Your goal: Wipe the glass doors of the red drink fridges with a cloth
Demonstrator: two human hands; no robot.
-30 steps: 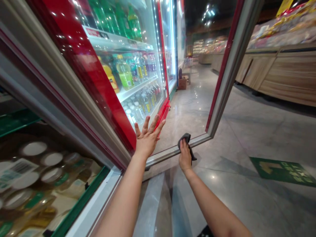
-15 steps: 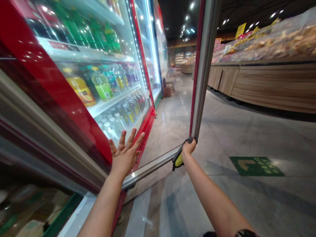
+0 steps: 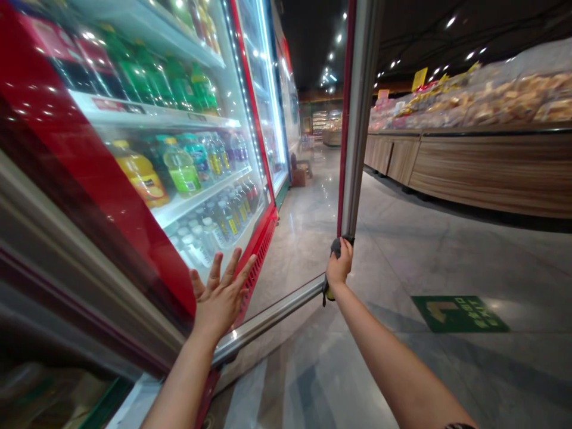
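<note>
A glass cooler door with a silver and dark red frame stands swung out in front of me. My left hand is spread with its fingers apart against the lower part of the glass; how firmly it touches I cannot tell. At the frame's lower outer corner, my right hand is closed around a dark grey and yellow cloth. The cloth lies against the corner, where the upright meets the bottom rail. Most of the cloth is hidden under my fingers.
Behind the glass, a lit cooler holds green bottles, an orange juice bottle and several small bottles on white shelves. A wood-panelled display stand with bagged goods curves along the right. A green floor sign marks the grey floor.
My right hand has turned and slid slightly up at the corner with the cloth, covering more of it. My left hand stays spread. The view has tilted up a little.
</note>
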